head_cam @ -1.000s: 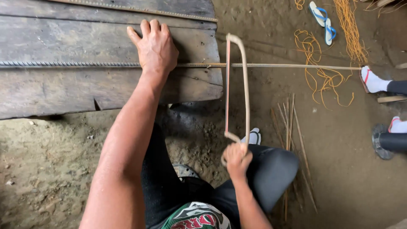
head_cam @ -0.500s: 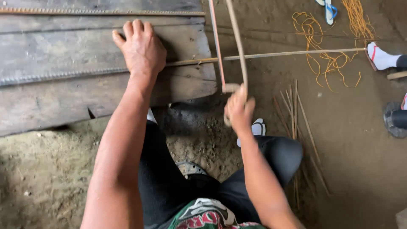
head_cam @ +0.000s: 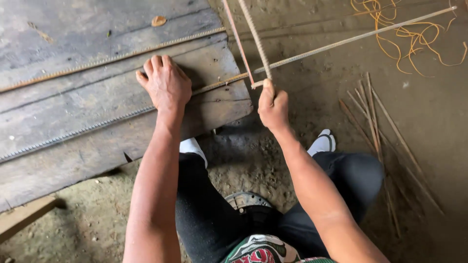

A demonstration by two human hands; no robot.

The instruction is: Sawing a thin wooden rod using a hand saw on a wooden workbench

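My left hand (head_cam: 165, 86) presses flat on a long ribbed steel rod (head_cam: 83, 128) that lies across the grey wooden planks (head_cam: 63, 44). The rod runs on past the plank's edge to the upper right (head_cam: 360, 35). My right hand (head_cam: 273, 107) is closed around the handle of a hacksaw (head_cam: 247, 39), whose frame and blade rise toward the top of the view. The blade crosses the rod just beyond the plank's right edge.
A second ribbed rod (head_cam: 112, 59) lies on the planks farther back. Several thin rusty rod pieces (head_cam: 378, 126) lie on the dirt floor at right. Tangled orange cord (head_cam: 407, 34) sits at the upper right. My knees and white shoes (head_cam: 323, 142) are below.
The saw has been pushed forward, away from me, so more of its frame is out of view at the top. The view has tilted and shifted left. My left hand stays on the rod.
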